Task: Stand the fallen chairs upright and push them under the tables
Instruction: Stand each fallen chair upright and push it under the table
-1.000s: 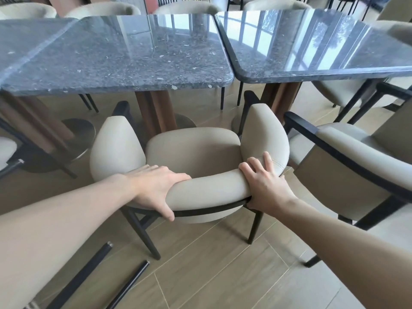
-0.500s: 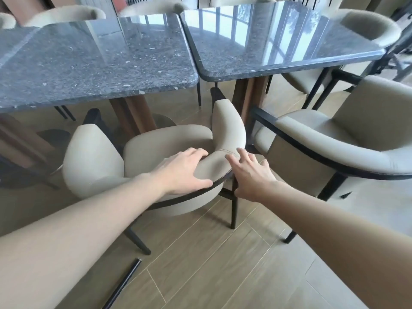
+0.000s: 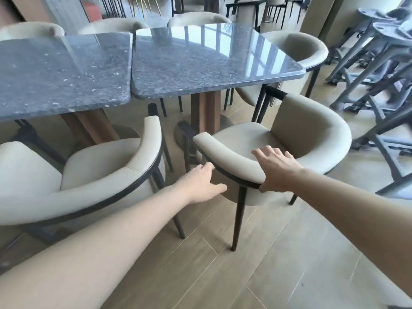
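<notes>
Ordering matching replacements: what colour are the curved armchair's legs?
Black legs, beige padded armchair; head view.

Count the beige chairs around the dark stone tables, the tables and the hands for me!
beige armchairs: 6
stone-topped tables: 2
hands, the left hand and the right hand: 2
Total: 10

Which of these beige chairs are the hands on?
The near-right chair, skewed at the right table's corner. The right hand rests on its backrest; the left hand touches its rim.
</notes>
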A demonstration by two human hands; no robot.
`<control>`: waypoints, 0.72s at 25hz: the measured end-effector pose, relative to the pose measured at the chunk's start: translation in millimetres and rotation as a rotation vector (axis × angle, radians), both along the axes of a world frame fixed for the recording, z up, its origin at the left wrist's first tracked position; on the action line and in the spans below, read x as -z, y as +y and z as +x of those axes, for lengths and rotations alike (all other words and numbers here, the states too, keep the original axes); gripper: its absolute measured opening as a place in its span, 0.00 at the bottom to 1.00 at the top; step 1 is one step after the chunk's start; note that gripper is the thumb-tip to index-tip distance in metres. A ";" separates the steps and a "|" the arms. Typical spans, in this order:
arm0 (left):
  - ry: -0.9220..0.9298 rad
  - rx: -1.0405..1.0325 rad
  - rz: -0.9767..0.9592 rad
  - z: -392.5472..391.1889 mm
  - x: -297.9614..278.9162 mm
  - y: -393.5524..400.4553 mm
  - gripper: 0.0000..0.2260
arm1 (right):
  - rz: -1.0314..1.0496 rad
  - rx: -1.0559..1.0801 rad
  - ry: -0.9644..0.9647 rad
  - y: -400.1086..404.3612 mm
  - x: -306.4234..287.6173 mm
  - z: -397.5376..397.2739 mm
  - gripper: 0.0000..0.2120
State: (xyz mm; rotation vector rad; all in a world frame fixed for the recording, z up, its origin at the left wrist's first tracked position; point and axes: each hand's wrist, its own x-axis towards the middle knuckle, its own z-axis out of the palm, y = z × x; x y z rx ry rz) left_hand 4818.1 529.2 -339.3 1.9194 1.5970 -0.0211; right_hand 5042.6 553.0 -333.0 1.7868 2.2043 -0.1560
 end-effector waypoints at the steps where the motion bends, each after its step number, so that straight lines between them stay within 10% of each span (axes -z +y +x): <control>1: -0.057 -0.112 -0.068 23.5 7.1 2.7 0.34 | -0.020 -0.002 -0.011 -0.3 8.5 21.3 0.49; 8: -0.188 -0.626 -0.163 89.4 59.9 49.6 0.38 | 0.027 -0.160 -0.064 16.3 78.0 107.7 0.55; 12: -0.562 -0.968 -0.171 96.0 80.2 82.3 0.46 | 0.000 -0.216 -0.069 44.1 86.3 145.4 0.51; 18: -0.695 -1.078 -0.278 104.9 99.7 111.0 0.63 | -0.072 -0.281 -0.083 67.4 86.0 156.8 0.49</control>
